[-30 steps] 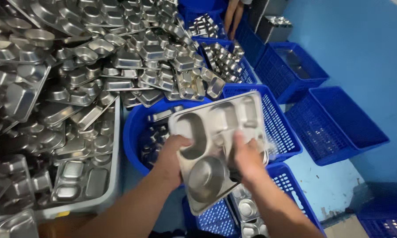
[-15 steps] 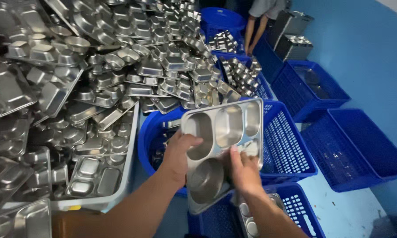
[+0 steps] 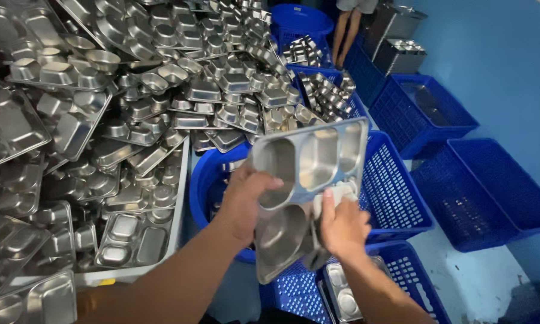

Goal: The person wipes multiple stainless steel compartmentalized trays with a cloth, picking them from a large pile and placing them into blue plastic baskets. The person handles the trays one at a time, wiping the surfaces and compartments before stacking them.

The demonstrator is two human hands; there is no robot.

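**Steel tray held at two edges above the blue baskets**

While both hands are closed on it, the compartment tray hangs tilted in the air, its hollows turned toward the camera. The left hand wraps the tray's left edge, thumb lying over the rim of a large hollow and fingers hidden behind. The right hand closes on the lower right part, pressing what looks like a pale cloth against the metal; whether the fingers also hook the rim there I cannot tell.

By its shine and sharp pressed edges, the tray is likely thin stamped steel: stiff, fairly light for its size, and not fragile. It looks smooth and possibly wet, so it would probably slip in a flat-palmed hold. The raised outer rim seems the surest place to grasp, with the ridges between hollows as a second choice.

Just below the grip lies a blue basket with more trays in it. Behind the tray sits a round blue tub, and right of it a deeper blue crate. Left of the grip, a great heap of trays spreads away. Farthest off, empty blue crates stand along the wall, and another person's legs show at the top.
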